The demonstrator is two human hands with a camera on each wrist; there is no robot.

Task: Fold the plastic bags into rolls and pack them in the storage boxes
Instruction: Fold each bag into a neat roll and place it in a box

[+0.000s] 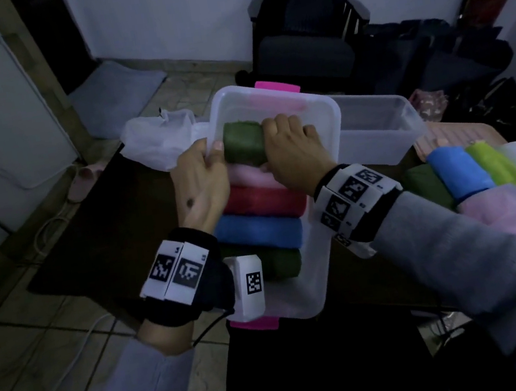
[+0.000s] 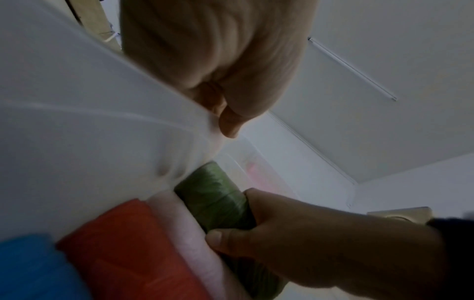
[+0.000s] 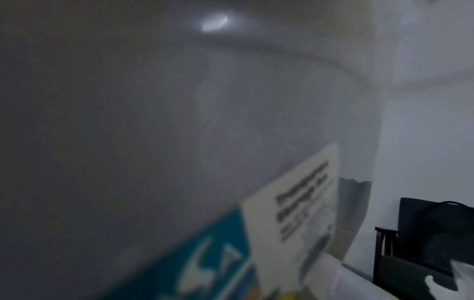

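A clear storage box with pink latches stands on the dark table. It holds a row of rolled bags: an olive green roll at the far end, then pink, red, blue and dark green. My right hand grips the far green roll from above inside the box. My left hand pinches the box's left rim, thumb inside. The right wrist view shows only the blurred box wall and a label.
A second clear box stands empty just right of the first. Flat coloured bags lie piled at the right. A crumpled white bag sits behind the left hand. A dark chair stands beyond the table.
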